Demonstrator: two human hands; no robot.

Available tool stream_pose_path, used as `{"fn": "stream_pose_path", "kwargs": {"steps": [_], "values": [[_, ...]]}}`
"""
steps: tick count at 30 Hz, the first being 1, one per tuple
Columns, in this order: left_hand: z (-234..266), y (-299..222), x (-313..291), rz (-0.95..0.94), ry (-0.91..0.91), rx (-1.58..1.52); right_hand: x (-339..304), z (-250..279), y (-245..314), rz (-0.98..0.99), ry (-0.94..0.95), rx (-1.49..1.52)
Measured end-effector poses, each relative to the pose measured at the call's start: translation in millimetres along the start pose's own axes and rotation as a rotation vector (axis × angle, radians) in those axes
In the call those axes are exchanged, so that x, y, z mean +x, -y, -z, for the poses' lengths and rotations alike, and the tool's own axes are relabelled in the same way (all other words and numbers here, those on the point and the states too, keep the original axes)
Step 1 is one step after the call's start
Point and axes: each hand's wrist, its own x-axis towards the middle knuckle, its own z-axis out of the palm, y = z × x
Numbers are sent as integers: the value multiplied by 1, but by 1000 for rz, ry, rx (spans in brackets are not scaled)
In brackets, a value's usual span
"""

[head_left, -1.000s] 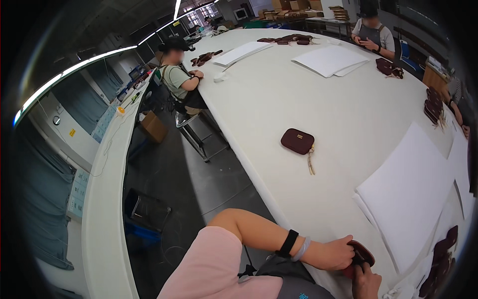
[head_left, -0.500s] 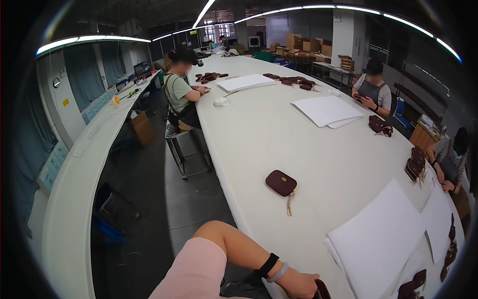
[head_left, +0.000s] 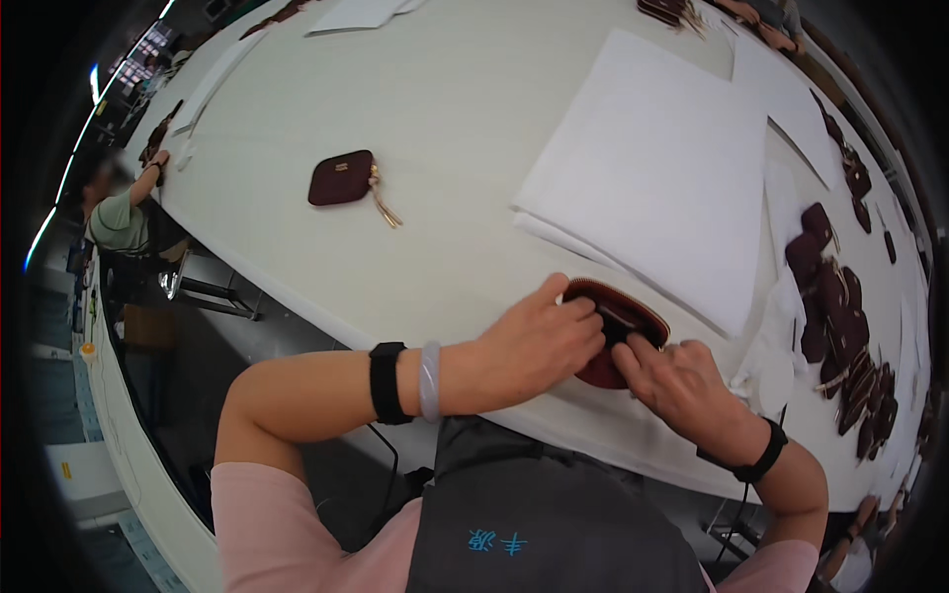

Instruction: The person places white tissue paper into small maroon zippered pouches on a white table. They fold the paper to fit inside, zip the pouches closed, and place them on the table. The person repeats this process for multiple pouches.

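Near the table edge in front of me is an unzipped dark red zip pouch [head_left: 641, 312], its mouth spread and its dark inside showing. My left hand [head_left: 544, 341] is closed on the pouch's left side, thumb and fingers at the zipped rim. From the right, my right hand [head_left: 682, 387] grips the near right side with bent fingers, some of them dipping into the mouth; the fingertips are hidden. A second pouch, a closed maroon zip pouch [head_left: 339, 180] with a gold-coloured tassel, lies apart on the table to the left.
White sheets [head_left: 652, 188] lie stacked just beyond my hands. Many maroon pouches [head_left: 840, 316] are heaped on the right, beside crumpled white wrapping [head_left: 776, 341]. The white table [head_left: 435, 109] stretches away. At its left edge sits a co-worker [head_left: 119, 217]; other people's arms show at far right.
My view has swung down and to the right. My right hand has come into sight, and the pouch, earlier mostly cut off at the lower edge, now shows open between both hands.
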Motion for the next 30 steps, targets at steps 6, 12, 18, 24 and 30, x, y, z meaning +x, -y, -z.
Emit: {"fn": "stream_pose_path", "kwargs": {"steps": [6, 12, 18, 24, 30], "values": [[-31, 10, 4, 59, 66, -59, 1, -35, -17, -137, -23, 65], [-40, -14, 4, 35, 25, 101, 10, -44, -14, -248, -29, 167], [-50, -11, 24, -25, -52, 55, 7, -44, -12, -238, 6, 207], [-33, 9, 5, 81, 134, -188, -24, -33, -94, -503, -232, 517], [-19, 28, -31, 157, 136, -174, 7, -48, -93, -420, -72, 240]]}}
